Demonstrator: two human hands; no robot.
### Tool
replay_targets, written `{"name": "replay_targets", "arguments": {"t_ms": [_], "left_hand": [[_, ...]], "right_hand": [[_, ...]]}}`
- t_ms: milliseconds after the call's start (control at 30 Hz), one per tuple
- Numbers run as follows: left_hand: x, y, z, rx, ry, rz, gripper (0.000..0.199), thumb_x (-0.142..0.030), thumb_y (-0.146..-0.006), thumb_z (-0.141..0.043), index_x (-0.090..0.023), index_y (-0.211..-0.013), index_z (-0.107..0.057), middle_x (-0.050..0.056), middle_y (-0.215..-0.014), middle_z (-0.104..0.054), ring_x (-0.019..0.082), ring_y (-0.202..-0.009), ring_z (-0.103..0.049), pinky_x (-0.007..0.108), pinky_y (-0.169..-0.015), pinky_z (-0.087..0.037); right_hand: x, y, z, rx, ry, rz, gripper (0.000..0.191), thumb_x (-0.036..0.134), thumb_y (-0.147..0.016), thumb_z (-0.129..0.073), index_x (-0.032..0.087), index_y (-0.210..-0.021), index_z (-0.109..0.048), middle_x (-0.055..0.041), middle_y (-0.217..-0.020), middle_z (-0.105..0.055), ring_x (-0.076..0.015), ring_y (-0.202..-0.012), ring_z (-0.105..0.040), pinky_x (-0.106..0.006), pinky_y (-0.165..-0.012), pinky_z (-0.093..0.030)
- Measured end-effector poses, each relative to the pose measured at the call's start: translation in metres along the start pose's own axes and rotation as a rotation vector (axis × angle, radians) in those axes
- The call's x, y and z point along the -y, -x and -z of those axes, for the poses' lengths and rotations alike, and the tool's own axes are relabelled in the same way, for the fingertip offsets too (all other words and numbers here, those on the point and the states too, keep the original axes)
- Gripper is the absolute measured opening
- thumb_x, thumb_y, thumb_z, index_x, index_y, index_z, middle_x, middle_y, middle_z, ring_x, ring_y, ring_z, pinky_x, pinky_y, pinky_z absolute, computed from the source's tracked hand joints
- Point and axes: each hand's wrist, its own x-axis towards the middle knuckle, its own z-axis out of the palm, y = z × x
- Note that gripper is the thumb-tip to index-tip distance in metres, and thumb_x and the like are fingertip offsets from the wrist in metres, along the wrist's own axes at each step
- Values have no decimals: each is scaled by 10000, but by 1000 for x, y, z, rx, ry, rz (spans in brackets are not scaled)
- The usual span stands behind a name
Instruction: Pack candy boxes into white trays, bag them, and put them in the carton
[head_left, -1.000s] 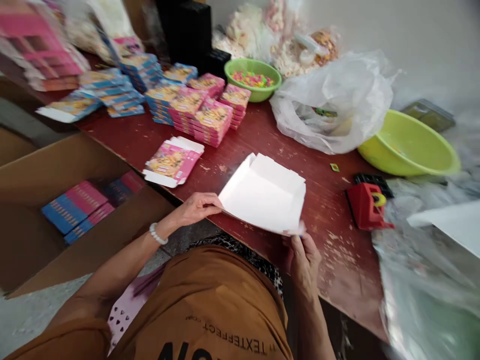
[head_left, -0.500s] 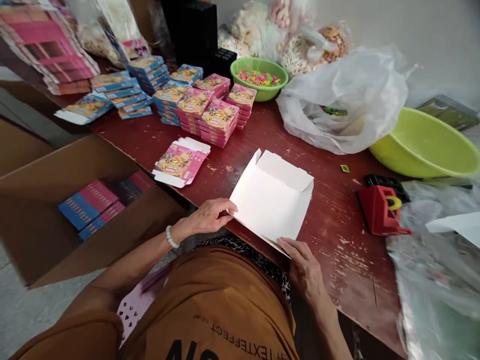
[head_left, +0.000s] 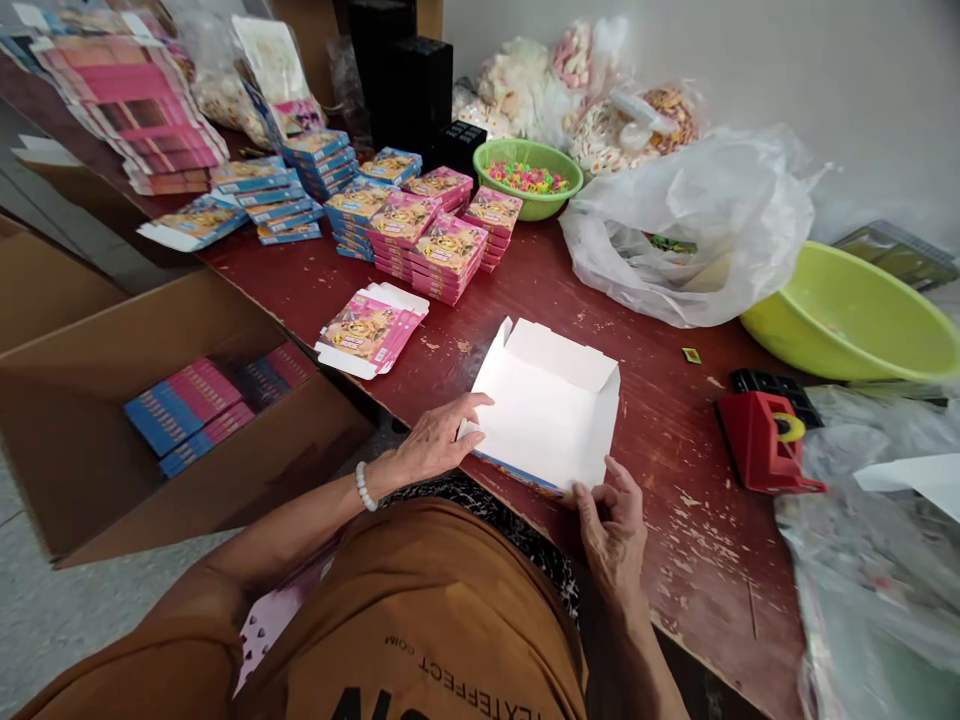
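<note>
A partly folded cardboard box [head_left: 546,405] lies at the table's front edge, white inside up, with its back and side flaps raised. A strip of blue printed outside shows along its near edge. My left hand [head_left: 442,435] grips the box's near left corner, thumb and fingers on either side of the wall. At the near right corner, my right hand [head_left: 613,520] pinches the cardboard between thumb and fingers. To the left of the box rests a flat pink printed box [head_left: 371,330] with its white flaps spread.
Pink boxes [head_left: 450,245] and blue boxes [head_left: 281,205] stand in stacks behind. A green basket [head_left: 536,205] holds small colourful pieces. At the right are a plastic bag [head_left: 675,290], a yellow-green basin [head_left: 862,320] and a red tape dispenser [head_left: 757,440]. An open carton [head_left: 97,480] with packed boxes stands left.
The box's near edge has tilted up, so its blue printed outside shows. My left hand has moved in over the left corner, and my right hand has turned round the right corner.
</note>
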Motion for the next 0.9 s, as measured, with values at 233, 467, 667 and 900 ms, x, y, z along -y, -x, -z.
{"name": "replay_targets", "arguments": {"t_ms": [233,467,667,900], "left_hand": [[10,11,-5,-64,-407,-481,106,-265,-1055,-658,-204,-1116,-719,64,-1081,-696,158,-808,-659,269,-678,-518],[-7,3,3,-204,-568,-592,308,-110,-1021,-635,-206,-731,-597,6,-680,-601,212,-714,-484,367,-654,-326],[-23,-6,-10,-118,-567,-703,201,-127,-1049,-606,-185,-867,-668,44,-854,-705,231,-862,-563,396,-807,-394],[-7,-21,-22,96,-406,-723,298,-118,-1060,-558,-185,-775,-611,26,-731,-615,189,-704,-536,331,-651,-364]], "right_hand": [[0,-9,8,88,71,186,290,391,-1115,-574,246,-1277,-765,-15,-835,-700,-160,-692,-646,-286,-637,-556],[10,-8,18,295,434,369,252,435,-1088,-634,276,-1134,-823,-107,-1318,-725,-203,-894,-620,-355,-765,-529],[43,-18,10,319,748,548,129,281,-1082,-654,246,-1000,-746,-38,-1108,-805,-248,-1029,-565,-411,-875,-355],[56,-34,-11,853,744,415,214,58,-1047,-478,186,-1038,-649,-78,-949,-683,-205,-846,-552,-342,-680,-338]]}}
